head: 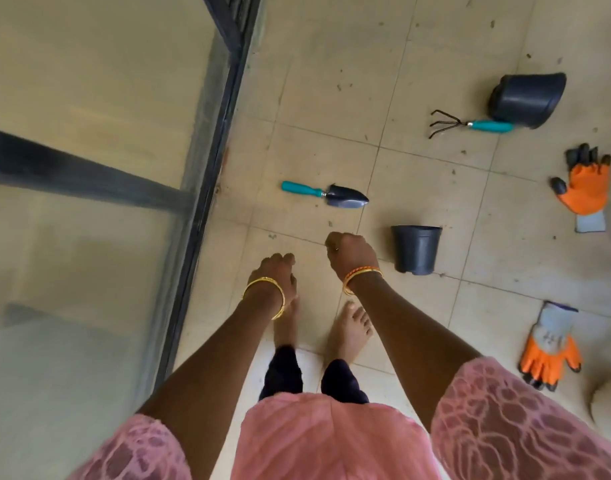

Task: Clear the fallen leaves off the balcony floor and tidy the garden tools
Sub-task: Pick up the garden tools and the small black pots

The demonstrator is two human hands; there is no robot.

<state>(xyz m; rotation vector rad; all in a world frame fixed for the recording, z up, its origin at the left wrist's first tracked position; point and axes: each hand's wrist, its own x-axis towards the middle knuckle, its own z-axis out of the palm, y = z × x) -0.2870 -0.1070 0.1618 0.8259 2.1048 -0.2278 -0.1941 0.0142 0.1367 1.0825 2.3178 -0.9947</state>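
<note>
I am looking down at the tiled balcony floor [331, 140], where small dark leaf bits [272, 236] are scattered. A teal-handled trowel [326, 195] lies ahead of my feet. A teal-handled hand rake [470, 125] lies further right, against a black pot [525, 98] tipped on its side. My left hand [276, 271] hangs with loosely curled fingers and holds nothing. My right hand [350, 252] is curled into a fist above the floor, left of a small black pot [416, 249]. A tiny dark speck shows at its fingers; I cannot tell if it is held.
Two orange and grey work gloves lie on the right, one far [584, 188] and one near [550, 348]. A glass railing with a black frame [210, 150] runs along the left. My bare feet [349, 327] stand on the tiles below my hands.
</note>
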